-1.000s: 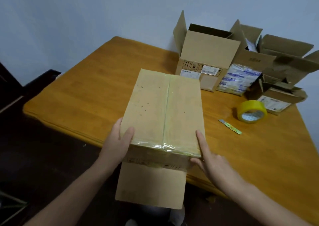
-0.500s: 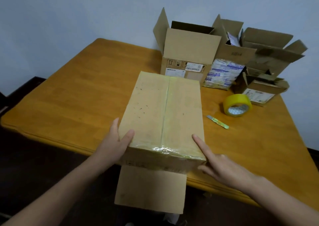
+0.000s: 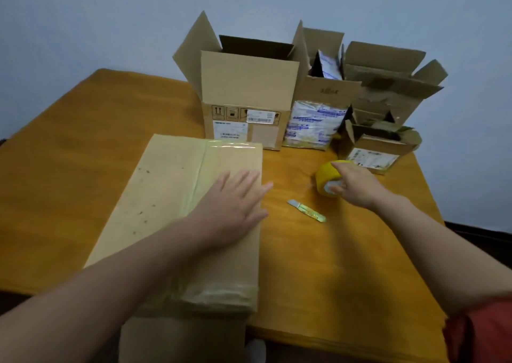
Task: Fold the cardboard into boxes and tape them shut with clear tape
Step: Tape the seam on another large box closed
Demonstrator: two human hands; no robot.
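1 taped cardboard box (image 3: 166, 196) lies flat on the wooden surface (image 3: 83, 154). Its near end overhangs the surface's front edge, and 1 flap (image 3: 182, 340) hangs below. Clear tape runs along its centre seam and across both ends. The left hand (image 3: 230, 204) rests flat on top, fingers straight and spread. The right hand (image 3: 354, 185) has its fingers curled round 1 yellowish tape roll (image 3: 324, 179). 1 small cutter (image 3: 306, 210) lies between box and roll, touching neither. Behind stand 4 open boxes (image 3: 249, 85). The largest bears up-arrow symbols and white labels, their print too small to read. The surface stretches wide to the taped box's left.
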